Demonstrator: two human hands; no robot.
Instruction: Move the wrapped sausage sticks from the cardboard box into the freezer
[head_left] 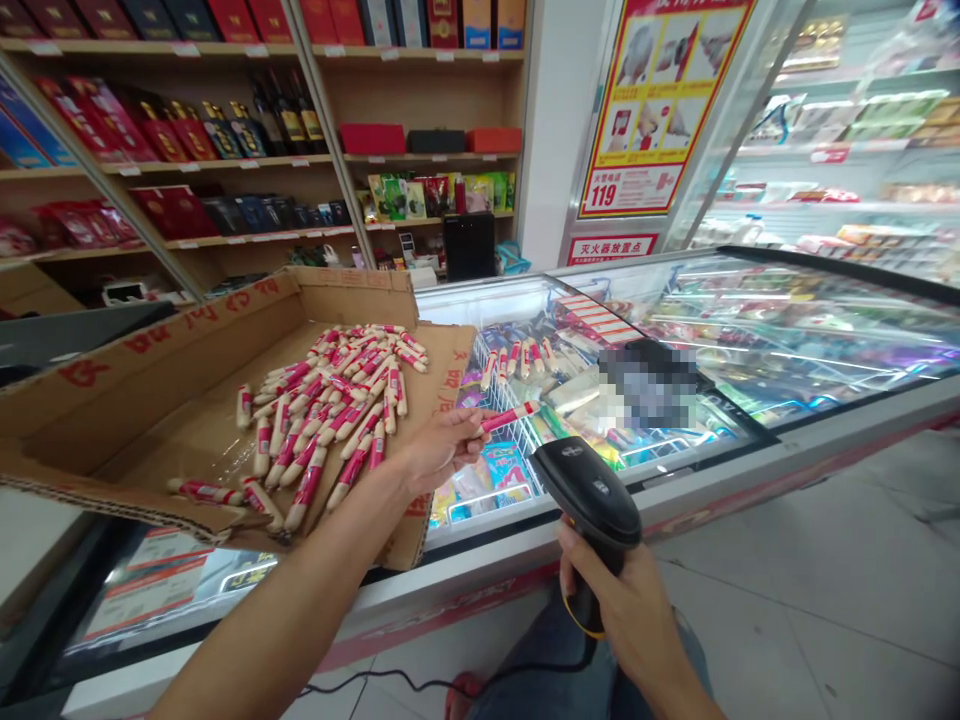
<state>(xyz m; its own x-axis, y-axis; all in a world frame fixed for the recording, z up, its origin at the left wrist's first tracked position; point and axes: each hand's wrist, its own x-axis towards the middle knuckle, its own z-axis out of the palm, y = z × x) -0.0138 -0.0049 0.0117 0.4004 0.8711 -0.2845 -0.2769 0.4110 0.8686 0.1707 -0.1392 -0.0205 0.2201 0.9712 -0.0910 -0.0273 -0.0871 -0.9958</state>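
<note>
Slim, pinkish-red stick (pixel 510 416), pale near its tip.
Stretched forward, the left hand (pixel 444 447) pinches it by one end; the right hand (pixel 634 595) grips a scanner (pixel 591 490) (black, corded).

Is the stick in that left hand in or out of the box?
Out: the left hand holds the pink-wrapped stick beyond the cardboard box, with the freezer showing behind it.

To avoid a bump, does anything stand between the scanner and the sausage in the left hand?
Nothing visible; an open gap separates the scanner in the right hand from the sausage in the left hand.
</note>
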